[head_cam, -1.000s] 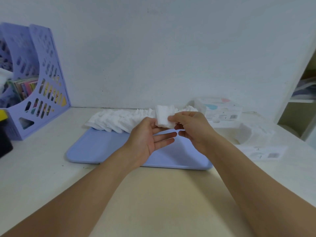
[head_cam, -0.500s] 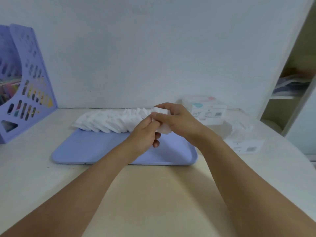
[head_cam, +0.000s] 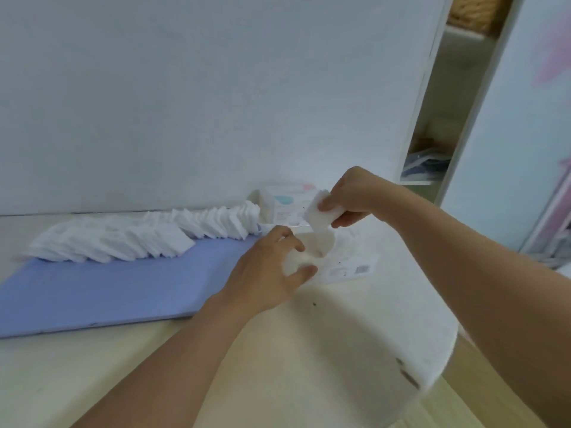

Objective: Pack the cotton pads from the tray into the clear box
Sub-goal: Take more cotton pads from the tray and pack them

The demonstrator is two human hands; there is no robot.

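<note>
Our right hand [head_cam: 349, 197] pinches a small stack of cotton pads [head_cam: 318, 213] just above the clear box [head_cam: 312, 248], which our left hand [head_cam: 272, 273] grips at its rim. We should lower the stack squarely, edges aligned. More pads [head_cam: 139, 239] wait on the blue tray [head_cam: 108, 288] on the counter [head_cam: 309, 350].

I saw a room in a home: a pale desk [head_cam: 309, 350] by a white wall [head_cam: 216, 103], and a shelf [head_cam: 432, 156] holding stuff.
</note>
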